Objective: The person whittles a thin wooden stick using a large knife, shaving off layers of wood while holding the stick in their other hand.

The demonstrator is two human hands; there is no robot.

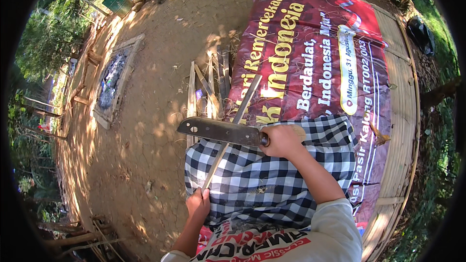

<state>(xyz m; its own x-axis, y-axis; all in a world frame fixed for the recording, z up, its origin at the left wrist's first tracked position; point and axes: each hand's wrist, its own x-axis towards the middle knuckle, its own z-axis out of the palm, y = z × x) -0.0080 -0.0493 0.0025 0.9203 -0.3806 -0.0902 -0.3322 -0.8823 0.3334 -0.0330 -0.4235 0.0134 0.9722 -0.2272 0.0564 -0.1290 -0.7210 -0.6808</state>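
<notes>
My right hand [282, 141] is closed round the handle of a broad dark cleaver [218, 131], its blade pointing left with a hole near the tip. Under the blade runs a long thin bamboo strip [217, 167], slanting away from me to the upper right. Its near end is gripped in my left hand [198, 204]. The blade lies across the strip near its middle; whether the edge bites into it I cannot tell. A black and white checked cloth [272, 179] covers my lap below both hands.
I sit on a bamboo platform [388, 174] spread with a dark red printed banner [310, 43]. Several split bamboo pieces [208, 92] lean at its left edge. On the dirt ground [150, 150] is a framed ash pit [114, 80]. A green bin [117, 3] stands far left.
</notes>
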